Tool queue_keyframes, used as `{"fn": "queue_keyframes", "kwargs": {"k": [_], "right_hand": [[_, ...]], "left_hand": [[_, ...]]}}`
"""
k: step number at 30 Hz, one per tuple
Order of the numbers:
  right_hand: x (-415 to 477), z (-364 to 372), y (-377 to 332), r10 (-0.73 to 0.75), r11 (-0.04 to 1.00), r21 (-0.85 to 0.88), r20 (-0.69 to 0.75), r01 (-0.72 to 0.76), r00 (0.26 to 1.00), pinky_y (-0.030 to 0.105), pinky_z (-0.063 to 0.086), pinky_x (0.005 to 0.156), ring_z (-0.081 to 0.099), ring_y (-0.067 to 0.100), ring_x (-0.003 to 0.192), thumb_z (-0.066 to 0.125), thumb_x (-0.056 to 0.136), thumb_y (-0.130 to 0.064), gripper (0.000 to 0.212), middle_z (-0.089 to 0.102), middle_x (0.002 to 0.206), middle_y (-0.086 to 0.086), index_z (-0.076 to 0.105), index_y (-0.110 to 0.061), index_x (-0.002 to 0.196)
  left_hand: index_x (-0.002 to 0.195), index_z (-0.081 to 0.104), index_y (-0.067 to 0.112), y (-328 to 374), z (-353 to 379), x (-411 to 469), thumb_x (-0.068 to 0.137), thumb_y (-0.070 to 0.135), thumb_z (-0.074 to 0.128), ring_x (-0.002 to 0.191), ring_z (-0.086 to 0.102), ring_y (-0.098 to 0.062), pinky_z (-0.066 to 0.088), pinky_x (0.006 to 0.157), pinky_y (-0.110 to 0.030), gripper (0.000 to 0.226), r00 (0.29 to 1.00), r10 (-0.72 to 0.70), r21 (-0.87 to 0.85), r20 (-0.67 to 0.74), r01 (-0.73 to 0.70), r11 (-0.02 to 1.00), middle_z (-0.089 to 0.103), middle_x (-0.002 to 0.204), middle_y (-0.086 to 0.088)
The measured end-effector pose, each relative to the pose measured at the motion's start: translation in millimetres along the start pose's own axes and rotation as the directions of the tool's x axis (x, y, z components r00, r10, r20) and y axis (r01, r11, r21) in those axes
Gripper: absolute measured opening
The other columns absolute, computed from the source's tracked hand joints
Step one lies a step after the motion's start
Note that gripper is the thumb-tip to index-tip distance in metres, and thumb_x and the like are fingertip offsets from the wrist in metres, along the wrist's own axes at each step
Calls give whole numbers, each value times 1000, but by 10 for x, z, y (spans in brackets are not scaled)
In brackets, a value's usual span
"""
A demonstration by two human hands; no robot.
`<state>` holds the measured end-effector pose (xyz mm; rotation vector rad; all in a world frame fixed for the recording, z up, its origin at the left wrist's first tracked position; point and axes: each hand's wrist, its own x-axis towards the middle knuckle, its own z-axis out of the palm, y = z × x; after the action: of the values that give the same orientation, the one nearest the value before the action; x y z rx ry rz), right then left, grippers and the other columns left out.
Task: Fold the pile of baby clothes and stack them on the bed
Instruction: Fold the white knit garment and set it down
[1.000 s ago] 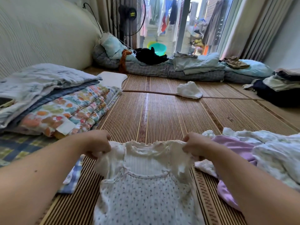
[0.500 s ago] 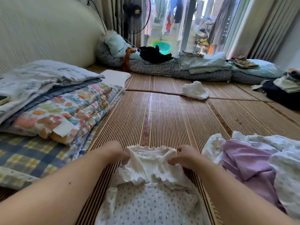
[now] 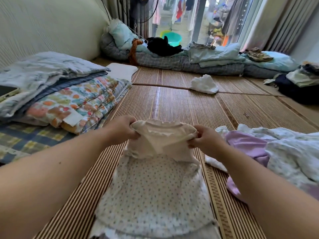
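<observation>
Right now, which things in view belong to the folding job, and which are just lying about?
Job:
- dotted baby dress, held by left hand and right hand
- unfolded pile with lilac garment

Lying about:
- folded quilts
- white cloth
- green basin
- black garment

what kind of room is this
Most likely a bedroom at home, with a woven mat as the sleeping surface. Folded quilts are stacked at the left, pillows and bedding line the far edge, and laundry hangs beyond the glass door. Both hands grip a baby dress.
</observation>
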<state>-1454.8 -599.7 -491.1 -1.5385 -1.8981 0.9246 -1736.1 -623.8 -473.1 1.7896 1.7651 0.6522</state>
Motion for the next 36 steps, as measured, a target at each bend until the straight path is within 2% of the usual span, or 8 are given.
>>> {"fn": "queue_keyframes", "kwargs": {"k": [10, 13, 18, 20, 23, 26, 29, 36], "right_hand": [[-1652, 154, 65, -139, 919, -353, 117, 172, 983, 29, 49, 69, 61, 11, 76, 68, 75, -16, 8, 66, 79, -7, 69, -21, 81], [-1966, 297, 39, -16, 905, -402, 302, 143, 953, 26, 51, 87, 61, 7, 97, 61, 85, -31, 11, 64, 107, -12, 66, -30, 95], [-2060, 457, -75, 82, 794, -599, 279, 106, 957, 30, 48, 79, 58, 8, 86, 46, 87, -59, 33, 61, 103, -11, 57, -31, 100], [-1959, 493, -70, 102, 723, -680, 275, 118, 956, 34, 44, 82, 59, 13, 90, 43, 92, -53, 31, 62, 110, -8, 55, -29, 109], [-1679, 438, 32, 170, 623, -772, 295, 129, 940, 50, 34, 101, 46, 23, 129, 42, 96, -34, 36, 45, 146, -3, 47, -32, 131], [-1388, 317, 99, 286, 495, -859, 304, 131, 909, 69, 6, 111, 1, 29, 148, 36, 96, -17, 62, 3, 162, -4, 18, -41, 149], [-1288, 261, 71, 227, 542, -836, 240, 82, 944, 64, -6, 112, -9, 27, 148, 34, 98, -20, 60, -5, 162, -1, 13, -42, 150], [-1979, 364, -13, -241, 829, -449, 250, 333, 938, 25, 35, 108, 51, 8, 123, 44, 90, -18, 48, 57, 135, -9, 52, -32, 135]], "left_hand": [[79, 46, 37, -326, 122, -1490, 75, 34, 74, 65, 47, 2, 35, 54, -14, 28, 891, 411, 424, 195, -454, 784, 47, 71, 25], [108, 53, 48, -452, 240, -1728, 85, 45, 58, 93, 48, 4, 37, 75, -9, 24, 883, 349, 476, 313, -464, 747, 52, 100, 28], [128, 47, 48, -446, 236, -1788, 72, 64, 9, 146, 0, -19, 3, 118, -42, 69, 900, 190, 674, 392, -421, 606, 17, 156, 18], [124, 45, 44, -406, 262, -1777, 78, 67, 10, 144, -21, -23, -13, 116, -51, 62, 882, 144, 703, 449, -448, 552, 7, 158, 17], [119, 46, 36, -317, 370, -1800, 93, 53, 29, 147, -12, -26, -21, 113, -53, 35, 872, 134, 719, 470, -467, 515, 28, 155, 11], [112, 50, 32, -98, 534, -1851, 98, 46, 33, 146, 19, -25, -14, 116, -53, 26, 878, 170, 703, 448, -463, 539, 54, 137, 4], [105, 50, 28, 215, 793, -1945, 100, 36, 37, 104, 61, -23, 5, 119, -53, 16, 882, 252, 658, 398, -466, 591, 68, 99, 1], [112, 55, 28, 684, 1175, -2105, 87, 56, 53, 92, 61, -18, 50, 81, -36, 38, 874, 317, 346, 368, -445, 826, 67, 103, 3]]}}
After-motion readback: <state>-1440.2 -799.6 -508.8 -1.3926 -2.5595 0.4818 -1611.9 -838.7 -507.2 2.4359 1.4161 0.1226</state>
